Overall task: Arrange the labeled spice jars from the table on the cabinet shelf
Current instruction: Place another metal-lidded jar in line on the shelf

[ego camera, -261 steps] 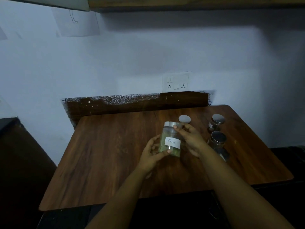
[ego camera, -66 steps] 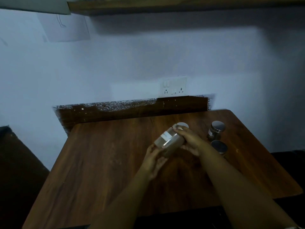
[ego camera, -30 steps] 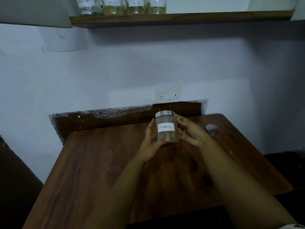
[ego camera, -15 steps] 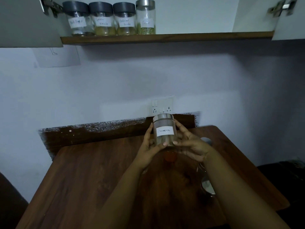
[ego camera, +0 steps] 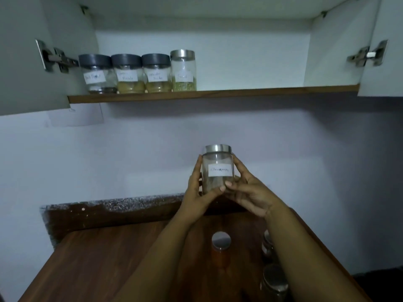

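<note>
I hold a glass spice jar (ego camera: 218, 168) with a steel lid and a white label upright in front of the wall, well below the shelf. My left hand (ego camera: 197, 192) grips its left side and my right hand (ego camera: 248, 190) its right side. On the wooden cabinet shelf (ego camera: 239, 92) stands a row of labeled jars: three with dark lids (ego camera: 128, 73) and a steel-lidded jar of green seeds (ego camera: 183, 70) at the row's right end. On the table (ego camera: 98, 258) stand a jar of red spice (ego camera: 220, 249) and two more jars (ego camera: 272, 277), partly hidden by my right arm.
Both cabinet doors hang open: the left door (ego camera: 26, 51) and the right door (ego camera: 386, 46), each with metal hinges. The shelf's right portion past the green-seed jar holds nothing. A dark backsplash strip (ego camera: 109, 212) runs behind the table.
Both hands have lifted the jar from just above the table to higher in front of the wall. My view has tilted up, so the whole cabinet interior shows.
</note>
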Demonstrator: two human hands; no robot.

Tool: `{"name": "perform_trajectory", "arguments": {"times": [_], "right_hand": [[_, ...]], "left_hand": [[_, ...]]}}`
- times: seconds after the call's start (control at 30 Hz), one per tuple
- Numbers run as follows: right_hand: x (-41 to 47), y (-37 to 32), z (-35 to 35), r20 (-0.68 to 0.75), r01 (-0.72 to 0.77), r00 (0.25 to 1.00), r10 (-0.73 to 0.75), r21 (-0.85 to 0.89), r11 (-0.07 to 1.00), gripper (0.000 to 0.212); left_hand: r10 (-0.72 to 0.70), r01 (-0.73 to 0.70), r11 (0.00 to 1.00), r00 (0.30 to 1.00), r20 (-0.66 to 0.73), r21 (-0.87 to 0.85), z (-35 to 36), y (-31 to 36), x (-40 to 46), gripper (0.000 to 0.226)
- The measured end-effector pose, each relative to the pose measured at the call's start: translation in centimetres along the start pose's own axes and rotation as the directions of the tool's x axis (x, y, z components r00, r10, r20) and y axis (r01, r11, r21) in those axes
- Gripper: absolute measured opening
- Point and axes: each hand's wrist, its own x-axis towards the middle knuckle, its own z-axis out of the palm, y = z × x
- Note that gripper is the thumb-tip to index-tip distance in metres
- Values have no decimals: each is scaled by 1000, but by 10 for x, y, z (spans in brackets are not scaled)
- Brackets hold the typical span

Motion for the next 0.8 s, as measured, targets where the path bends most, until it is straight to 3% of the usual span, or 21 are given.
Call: {"name": "perform_trajectory", "arguments": {"times": [0.3, 0.43, 0.57, 0.7, 0.8], "right_hand": [[68, -139, 5, 146, 352, 935, -324, -267, 897, 96], [94, -190, 4, 209, 419, 908, -363, -423, 804, 98], [121, -224, -6, 236, 395, 919, -317, -599, 697, 102], [145, -236, -12, 208, 303, 952, -225, -755, 581, 106], [163, -241, -11, 154, 224, 972, -176, -829, 512, 109]], "left_hand": [[296, -289, 954, 951, -85, 83, -1, 96, 118, 95], [397, -389, 916, 913, -91, 98, 3, 129, 160, 90], [469, -439, 873, 875, -118, 213, 6, 140, 194, 85], [456, -373, 833, 881, -124, 409, -3, 132, 217, 87], [419, -264, 739, 900, -117, 620, -12, 132, 229, 86]]}}
